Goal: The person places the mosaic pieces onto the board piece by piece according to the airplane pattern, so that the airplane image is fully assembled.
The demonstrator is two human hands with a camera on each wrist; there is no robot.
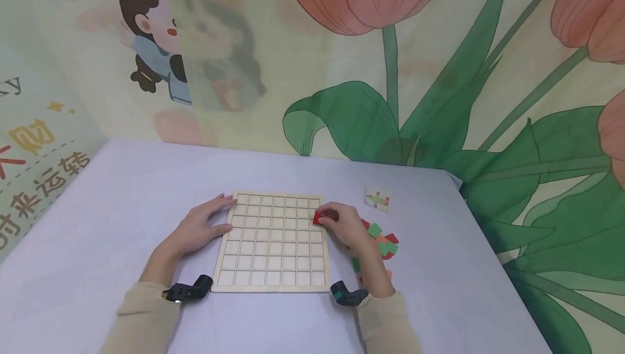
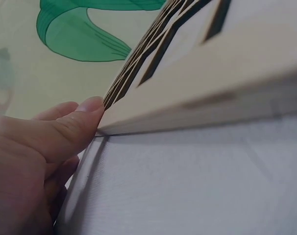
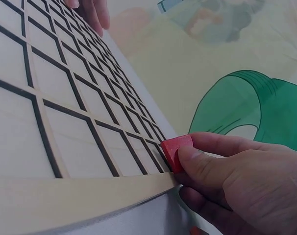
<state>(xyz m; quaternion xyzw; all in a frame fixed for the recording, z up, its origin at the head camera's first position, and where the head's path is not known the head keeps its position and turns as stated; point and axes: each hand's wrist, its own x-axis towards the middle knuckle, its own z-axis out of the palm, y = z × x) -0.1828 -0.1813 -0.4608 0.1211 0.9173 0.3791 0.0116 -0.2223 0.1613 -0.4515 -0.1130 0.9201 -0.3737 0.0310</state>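
Note:
A pale wooden board (image 1: pixel 271 289), divided into a grid of square cells, lies on the table. At the board's upper right edge, my right hand (image 1: pixel 344 226) pinches a small red tile (image 1: pixel 316 218) between thumb and fingers. The right wrist view shows that red tile (image 3: pixel 177 149) tilted up over the outermost column of cells; I cannot tell whether it touches the board. My left hand (image 1: pixel 197 226) rests against the left edge of the board with its fingers extended. Seen in the left wrist view, the thumb (image 2: pixel 75 129) touches the frame's side.
Several loose red, green and orange tiles (image 1: pixel 374 230) lie right of the board, partly behind my right forearm. Beyond them sits a small printed card (image 1: pixel 378 199). A white cloth covers the table (image 1: pixel 161 175), and a printed curtain (image 1: pixel 273 61) hangs behind it.

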